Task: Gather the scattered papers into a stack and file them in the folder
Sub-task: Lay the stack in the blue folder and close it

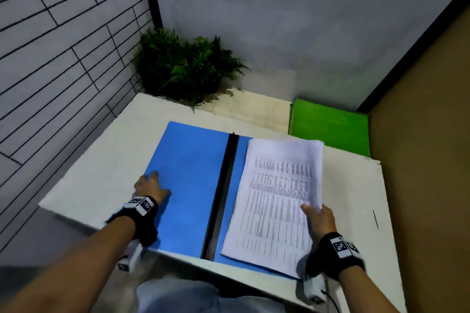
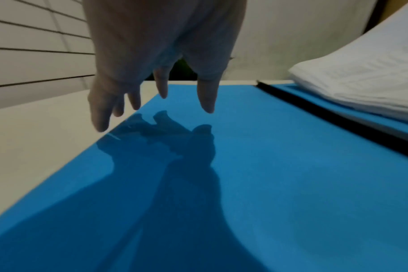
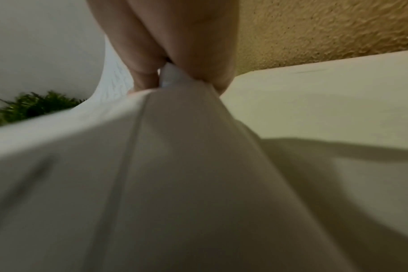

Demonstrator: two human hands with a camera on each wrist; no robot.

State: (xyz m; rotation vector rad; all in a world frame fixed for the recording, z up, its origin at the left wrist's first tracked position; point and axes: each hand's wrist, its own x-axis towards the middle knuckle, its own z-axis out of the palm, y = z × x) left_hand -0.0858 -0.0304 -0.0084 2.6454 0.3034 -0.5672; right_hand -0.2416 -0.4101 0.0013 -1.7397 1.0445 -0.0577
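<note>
Where white table (image 1: 96, 175) meets tiled wall (image 1: 50, 40) | fern (image 1: 185, 68) | open folder (image 1: 188, 185)

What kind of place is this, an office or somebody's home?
Probably a small office desk nook, though a home study can't be ruled out. A white desk sits in a corner, an open blue folder holds a stack of printed papers, and a potted fern stands behind.

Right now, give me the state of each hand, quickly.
Left hand: open, fingers spread over the left half of the blue folder, holding nothing.
Right hand: closed, pinching the right edge of the paper stack.
</note>
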